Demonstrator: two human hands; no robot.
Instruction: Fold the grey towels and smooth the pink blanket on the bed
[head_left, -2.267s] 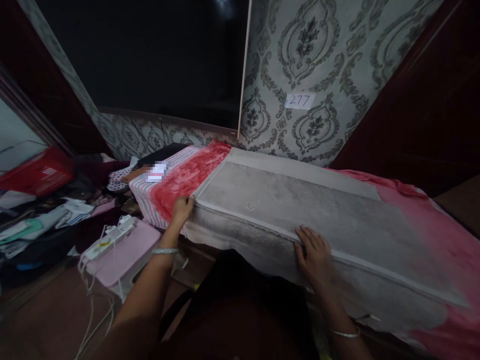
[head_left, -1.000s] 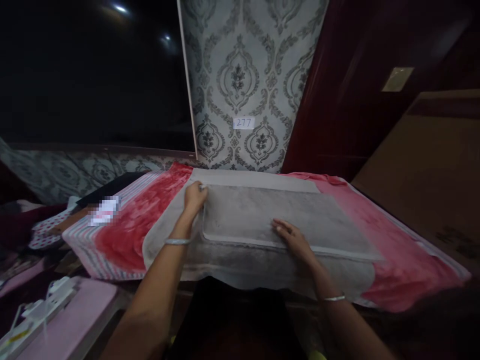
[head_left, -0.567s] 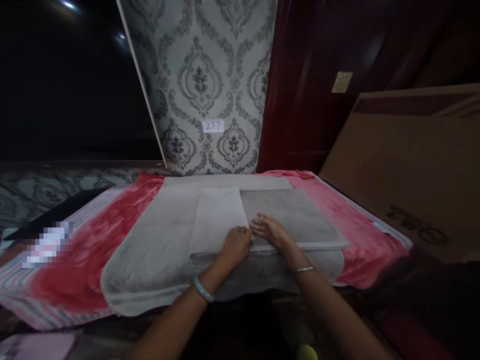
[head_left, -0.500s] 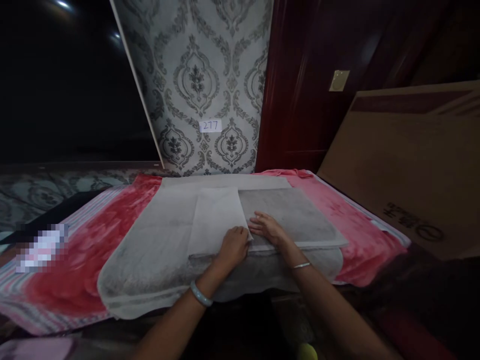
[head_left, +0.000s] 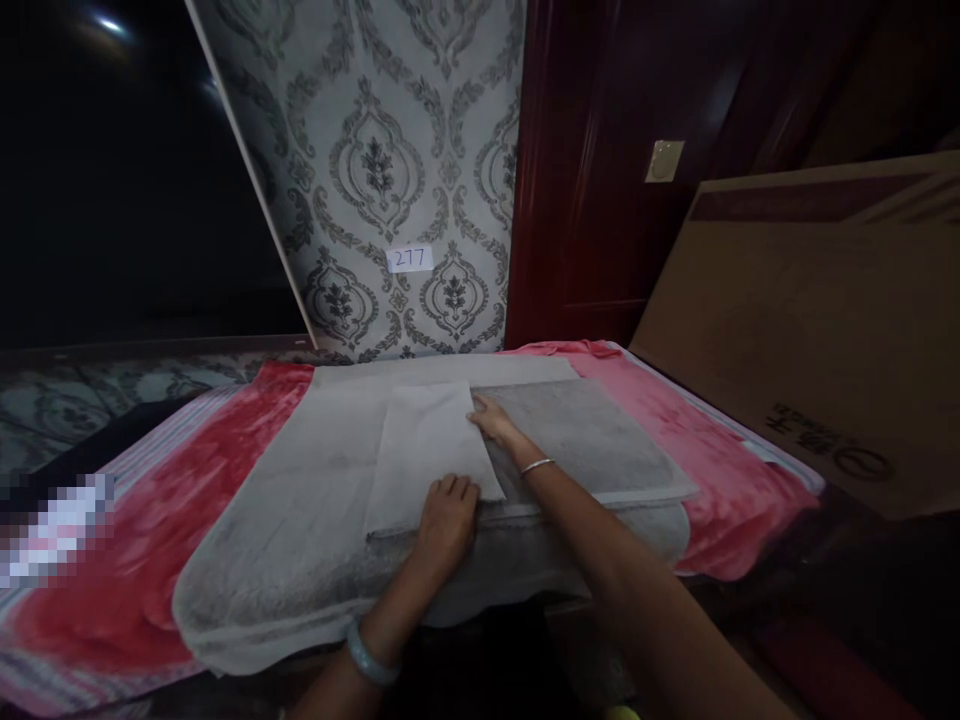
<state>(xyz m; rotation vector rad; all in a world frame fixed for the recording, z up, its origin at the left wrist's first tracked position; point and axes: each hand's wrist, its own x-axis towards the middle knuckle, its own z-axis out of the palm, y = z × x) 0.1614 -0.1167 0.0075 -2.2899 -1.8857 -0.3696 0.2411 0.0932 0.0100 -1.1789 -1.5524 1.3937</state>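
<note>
A grey plush cloth (head_left: pixel 600 430) lies on top of a larger grey cloth (head_left: pixel 277 540) with rounded corners. The left part of the upper cloth is folded over to the right, so a paler panel (head_left: pixel 420 440) faces up. My left hand (head_left: pixel 450 515) is closed at the front edge of this panel, fingers curled over it and thumb hidden. Along the panel's right edge, towards the back, is my right hand (head_left: pixel 495 418), its fingers and thumb bent in at the edge. A bracelet circles each wrist.
Beneath the grey cloths spreads a red and pink blanket (head_left: pixel 232 460) with a striped border. A large cardboard box (head_left: pixel 810 330) leans at the right. Behind are a patterned wall with a "277" paper label (head_left: pixel 410 259), a dark screen (head_left: pixel 135 180) and a dark red door (head_left: pixel 585 200).
My right hand has moved back and left along the panel's edge, its fingers drawing in. My left hand has shifted slightly left and forward, towards me. The view has turned a little.
</note>
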